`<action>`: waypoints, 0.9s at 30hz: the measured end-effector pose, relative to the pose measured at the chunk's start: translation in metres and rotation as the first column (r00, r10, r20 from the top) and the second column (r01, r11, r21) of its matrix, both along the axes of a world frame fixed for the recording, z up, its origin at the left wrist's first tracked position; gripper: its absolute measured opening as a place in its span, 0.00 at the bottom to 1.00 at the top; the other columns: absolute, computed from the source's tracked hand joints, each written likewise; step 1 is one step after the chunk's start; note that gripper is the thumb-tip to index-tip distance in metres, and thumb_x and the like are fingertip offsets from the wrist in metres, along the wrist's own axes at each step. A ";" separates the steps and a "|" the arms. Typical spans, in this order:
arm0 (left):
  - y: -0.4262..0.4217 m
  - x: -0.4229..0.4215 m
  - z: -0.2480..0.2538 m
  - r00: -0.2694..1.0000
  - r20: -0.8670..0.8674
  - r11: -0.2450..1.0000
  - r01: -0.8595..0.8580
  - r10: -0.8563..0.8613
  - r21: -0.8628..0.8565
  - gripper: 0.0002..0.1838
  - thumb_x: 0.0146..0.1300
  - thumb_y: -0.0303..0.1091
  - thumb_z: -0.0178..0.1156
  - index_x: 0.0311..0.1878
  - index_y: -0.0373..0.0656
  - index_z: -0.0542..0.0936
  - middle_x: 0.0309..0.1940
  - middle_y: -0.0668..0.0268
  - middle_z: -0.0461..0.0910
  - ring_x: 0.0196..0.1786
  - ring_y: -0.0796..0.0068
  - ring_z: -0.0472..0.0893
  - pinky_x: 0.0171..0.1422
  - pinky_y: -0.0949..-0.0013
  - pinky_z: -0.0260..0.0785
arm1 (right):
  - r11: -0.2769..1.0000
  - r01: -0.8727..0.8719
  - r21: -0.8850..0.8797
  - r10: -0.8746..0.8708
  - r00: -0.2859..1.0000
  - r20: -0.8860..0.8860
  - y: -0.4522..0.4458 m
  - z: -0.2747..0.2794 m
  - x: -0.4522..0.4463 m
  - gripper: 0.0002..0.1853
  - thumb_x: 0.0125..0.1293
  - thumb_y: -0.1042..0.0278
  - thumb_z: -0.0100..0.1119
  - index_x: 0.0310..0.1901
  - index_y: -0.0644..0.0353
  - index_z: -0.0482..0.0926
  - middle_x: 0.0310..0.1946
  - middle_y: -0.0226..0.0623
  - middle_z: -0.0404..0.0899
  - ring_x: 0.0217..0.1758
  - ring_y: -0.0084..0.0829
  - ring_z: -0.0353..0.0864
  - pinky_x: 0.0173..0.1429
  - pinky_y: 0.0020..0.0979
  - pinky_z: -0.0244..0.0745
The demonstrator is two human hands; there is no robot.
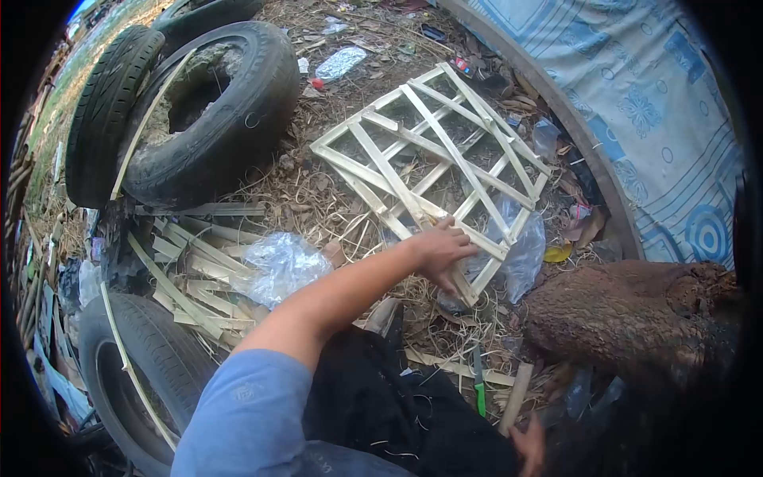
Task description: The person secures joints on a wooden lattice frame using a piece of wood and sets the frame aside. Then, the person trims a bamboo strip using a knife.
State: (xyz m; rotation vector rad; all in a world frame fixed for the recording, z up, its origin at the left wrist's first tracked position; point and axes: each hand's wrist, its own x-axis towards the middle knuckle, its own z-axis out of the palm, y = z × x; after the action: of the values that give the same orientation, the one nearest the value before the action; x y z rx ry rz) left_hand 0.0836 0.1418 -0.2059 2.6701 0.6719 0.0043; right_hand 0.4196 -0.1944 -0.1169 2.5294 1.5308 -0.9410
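"What are our fingers doing?"

"On our left hand [429, 250], they lie close together, bent over the near end of the lattice frame [456, 160], with the thumb apart on our side; we seem to grip it lightly. Our right hand [531, 447] is half in shadow, by the foot of a short stick [517, 393], so we can't tell whether its fingers press or pinch."

"And the step in hand?"

"We judge it to be steadying or adjusting the frame. Any shift would call for a firm hold on one bar, without bending the thin strips."

"How do we hold the arm?"

"The left reaches forward and across, elbow bent, palm down. The right hand is low, near our lap [373, 397]."

"Farther out?"

"The frame is on the littered ground ahead of us. The knife [480, 397] lies beside the stick, a log [628, 314] to the right, loose slats [187, 297] and tyres [262, 91] to the left."
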 end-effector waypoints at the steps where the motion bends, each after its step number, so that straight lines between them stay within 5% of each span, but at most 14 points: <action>1: 0.012 -0.013 -0.014 0.973 0.172 0.983 -0.168 0.153 0.074 0.43 0.48 0.60 0.70 0.61 0.43 0.69 0.56 0.56 0.74 0.65 0.59 0.70 0.72 0.51 0.52 | 0.996 -0.047 0.071 0.049 0.999 -0.021 0.018 0.004 -0.019 0.24 0.50 0.73 0.69 0.51 0.64 0.73 0.36 0.44 0.80 0.40 0.34 0.81 0.47 0.34 0.76; 2: 0.024 -0.029 -0.022 0.896 0.346 0.934 -0.337 0.279 0.118 0.40 0.52 0.59 0.68 0.61 0.43 0.69 0.55 0.56 0.74 0.65 0.59 0.70 0.72 0.51 0.51 | 0.988 -0.074 0.134 0.084 0.994 -0.071 0.039 0.004 -0.037 0.24 0.51 0.73 0.69 0.51 0.64 0.73 0.36 0.44 0.80 0.40 0.34 0.81 0.47 0.34 0.76; 4: 0.054 -0.079 -0.023 0.715 0.401 0.736 -0.664 0.573 0.130 0.34 0.56 0.53 0.66 0.60 0.42 0.70 0.55 0.56 0.73 0.62 0.59 0.71 0.72 0.52 0.51 | 0.974 -0.049 0.220 0.114 0.949 -0.293 0.077 -0.021 -0.047 0.23 0.50 0.73 0.70 0.49 0.63 0.74 0.36 0.45 0.80 0.40 0.36 0.82 0.47 0.35 0.76; 6: 0.083 -0.139 -0.029 0.417 0.349 0.459 -0.888 0.839 -0.041 0.31 0.54 0.41 0.67 0.59 0.42 0.70 0.55 0.55 0.74 0.62 0.57 0.72 0.70 0.55 0.57 | 0.960 -0.055 0.273 0.165 0.904 -0.395 0.128 -0.028 -0.099 0.21 0.53 0.72 0.69 0.49 0.62 0.75 0.37 0.42 0.80 0.41 0.34 0.81 0.48 0.34 0.75; 8: 0.104 -0.193 -0.045 0.215 0.294 0.256 -0.960 0.931 -0.109 0.33 0.51 0.37 0.69 0.60 0.39 0.69 0.56 0.52 0.73 0.60 0.53 0.73 0.65 0.57 0.65 | 0.901 -0.168 0.401 0.301 0.907 -0.296 0.181 -0.032 -0.155 0.20 0.54 0.71 0.69 0.48 0.64 0.75 0.37 0.43 0.80 0.41 0.36 0.81 0.47 0.35 0.75; 11: 0.131 -0.246 -0.074 0.216 0.274 0.254 -0.961 0.937 -0.111 0.36 0.51 0.40 0.70 0.62 0.38 0.69 0.59 0.50 0.72 0.61 0.53 0.73 0.66 0.58 0.65 | 0.725 -0.232 0.649 0.500 0.825 -0.264 0.255 -0.064 -0.230 0.18 0.55 0.71 0.67 0.48 0.64 0.76 0.39 0.44 0.80 0.43 0.42 0.80 0.48 0.38 0.74; 12: 0.140 -0.253 -0.074 0.305 0.177 0.326 -0.939 0.936 -0.107 0.37 0.50 0.43 0.72 0.62 0.38 0.71 0.57 0.50 0.74 0.60 0.53 0.74 0.65 0.59 0.66 | 0.624 -0.272 0.733 0.580 0.789 -0.201 0.281 -0.076 -0.252 0.19 0.56 0.71 0.66 0.49 0.63 0.75 0.40 0.45 0.79 0.45 0.44 0.80 0.50 0.40 0.73; 16: 0.161 -0.252 -0.057 0.413 -0.004 0.405 -0.895 0.911 -0.188 0.38 0.46 0.51 0.75 0.55 0.35 0.77 0.50 0.49 0.79 0.55 0.54 0.78 0.61 0.60 0.70 | 0.504 -0.423 0.753 0.578 0.813 0.070 0.372 -0.114 -0.322 0.23 0.60 0.61 0.63 0.55 0.61 0.71 0.47 0.48 0.76 0.53 0.48 0.75 0.59 0.44 0.68; 18: 0.171 -0.261 -0.063 0.430 0.048 0.433 -0.895 0.901 -0.105 0.36 0.45 0.55 0.76 0.49 0.35 0.80 0.41 0.51 0.82 0.47 0.58 0.81 0.55 0.61 0.72 | 0.477 -0.491 0.729 0.590 0.793 0.149 0.406 -0.142 -0.343 0.24 0.61 0.60 0.63 0.56 0.61 0.70 0.47 0.48 0.76 0.51 0.48 0.76 0.56 0.44 0.71; 19: 0.178 -0.265 -0.063 0.435 -0.013 0.423 -0.882 0.900 -0.208 0.35 0.45 0.55 0.76 0.47 0.35 0.81 0.38 0.53 0.82 0.44 0.61 0.81 0.51 0.62 0.72 | 0.451 -0.560 0.695 0.600 0.766 0.229 0.417 -0.145 -0.350 0.25 0.62 0.58 0.63 0.57 0.61 0.69 0.47 0.48 0.76 0.49 0.49 0.78 0.54 0.44 0.74; 20: 0.183 -0.268 -0.062 0.443 -0.072 0.403 -0.862 0.893 -0.308 0.33 0.45 0.56 0.77 0.45 0.36 0.82 0.35 0.54 0.82 0.40 0.63 0.81 0.47 0.63 0.72 | 0.446 -0.561 0.697 0.601 0.765 0.231 0.426 -0.147 -0.355 0.25 0.62 0.58 0.63 0.57 0.61 0.69 0.47 0.48 0.76 0.49 0.49 0.78 0.54 0.44 0.74; 22: 0.180 -0.261 -0.050 0.471 -0.120 0.435 -0.868 0.874 -0.239 0.32 0.45 0.57 0.76 0.42 0.36 0.82 0.31 0.57 0.82 0.37 0.67 0.80 0.41 0.64 0.70 | 0.625 -0.573 0.529 0.600 0.787 0.144 0.433 -0.146 -0.364 0.25 0.64 0.58 0.61 0.59 0.60 0.68 0.46 0.48 0.76 0.43 0.50 0.82 0.46 0.45 0.79; 25: 0.160 -0.253 -0.042 0.551 0.003 0.485 -0.731 0.834 -0.480 0.30 0.51 0.58 0.73 0.40 0.35 0.82 0.27 0.59 0.82 0.31 0.70 0.79 0.38 0.63 0.70 | 0.577 -0.551 0.603 0.598 0.788 0.148 0.423 -0.142 -0.361 0.23 0.66 0.59 0.58 0.59 0.59 0.69 0.41 0.48 0.79 0.39 0.50 0.84 0.40 0.46 0.81; 27: 0.144 -0.245 -0.030 0.544 -0.028 0.473 -0.753 0.839 -0.457 0.30 0.52 0.57 0.72 0.40 0.35 0.83 0.26 0.60 0.82 0.29 0.71 0.79 0.37 0.64 0.70 | 0.606 -0.491 0.625 0.557 0.824 0.108 0.411 -0.129 -0.354 0.22 0.65 0.57 0.59 0.57 0.57 0.73 0.40 0.48 0.81 0.41 0.49 0.84 0.43 0.46 0.80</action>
State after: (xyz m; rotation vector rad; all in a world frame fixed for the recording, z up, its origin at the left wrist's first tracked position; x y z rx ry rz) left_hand -0.1616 0.2858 -0.2354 1.6721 1.5994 0.3451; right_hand 0.0655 0.2164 -0.2455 2.0690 2.8061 -0.5063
